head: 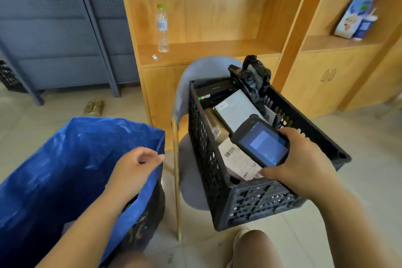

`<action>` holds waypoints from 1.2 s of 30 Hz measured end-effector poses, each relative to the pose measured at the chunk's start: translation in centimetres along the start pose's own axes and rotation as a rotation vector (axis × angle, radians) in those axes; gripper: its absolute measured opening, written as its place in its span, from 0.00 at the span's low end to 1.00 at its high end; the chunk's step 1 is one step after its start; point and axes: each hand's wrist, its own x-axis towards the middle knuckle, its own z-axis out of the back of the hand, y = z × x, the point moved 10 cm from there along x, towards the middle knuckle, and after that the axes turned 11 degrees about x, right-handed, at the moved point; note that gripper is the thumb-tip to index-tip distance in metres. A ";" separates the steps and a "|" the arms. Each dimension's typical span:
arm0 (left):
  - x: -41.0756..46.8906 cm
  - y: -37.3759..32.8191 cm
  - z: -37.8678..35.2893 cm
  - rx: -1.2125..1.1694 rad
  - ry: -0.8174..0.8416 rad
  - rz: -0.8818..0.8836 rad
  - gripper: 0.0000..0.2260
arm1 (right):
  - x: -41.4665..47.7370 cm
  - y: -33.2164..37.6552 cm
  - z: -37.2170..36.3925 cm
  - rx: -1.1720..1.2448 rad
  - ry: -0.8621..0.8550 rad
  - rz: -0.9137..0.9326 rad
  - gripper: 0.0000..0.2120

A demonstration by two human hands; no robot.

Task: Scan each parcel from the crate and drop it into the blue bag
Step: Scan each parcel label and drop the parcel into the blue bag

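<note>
A black slatted crate [208,159] stands on a grey chair and holds several parcels: a grey flat one [237,111], a brown box [217,128], a white one with barcode labels [237,161], a black box [213,89] and a black plastic-wrapped bundle [254,76]. My right hand [302,163] grips a black handheld scanner [261,141], its lit screen facing up, over the white labelled parcel. At lower left the blue bag [71,159] gapes open. My left hand [134,169] is at the bag's right rim, fingers curled, seemingly pinching the edge.
A wooden shelf unit stands behind the crate with a water bottle [162,28] on it. A thin wooden stick [177,180] leans between bag and chair. Grey metal racks fill the left background. A small gold-wrapped item [94,107] lies on the tiled floor. My knee [254,248] shows at the bottom.
</note>
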 end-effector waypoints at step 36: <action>3.5 -17.1 -32.6 1.284 0.955 -0.709 0.33 | 0.0 -15.1 5.8 -0.030 -0.123 -0.248 0.41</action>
